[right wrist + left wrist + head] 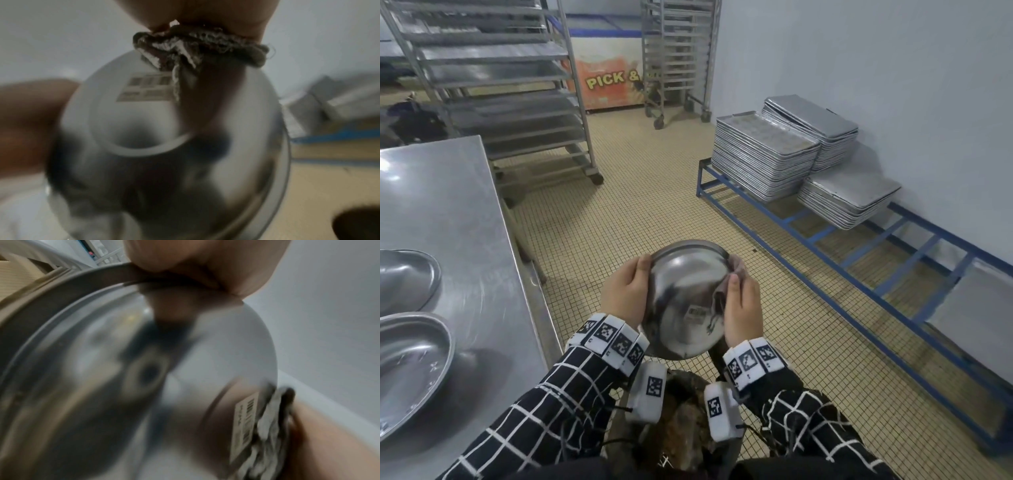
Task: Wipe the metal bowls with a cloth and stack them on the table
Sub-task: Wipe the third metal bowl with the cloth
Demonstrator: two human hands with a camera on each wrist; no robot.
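Note:
A metal bowl (681, 298) with a barcode sticker (697, 314) on its base is held up in front of me, its underside facing me. My left hand (625, 294) grips its left rim, thumb over the edge. My right hand (743, 308) holds a grey cloth (719, 298) pressed against the bowl's right side. In the left wrist view the bowl (144, 369) fills the frame, with the cloth (269, 426) at the lower right. The right wrist view shows the cloth (197, 43) bunched under my fingers on the bowl's base (164, 129).
A steel table (448, 222) stands at my left with two metal bowls (404, 277) (410, 370) on it. Stacks of baking trays (763, 154) sit on a blue rack (859, 246) at the right. Wheeled tray racks (493, 85) stand behind on the tiled floor.

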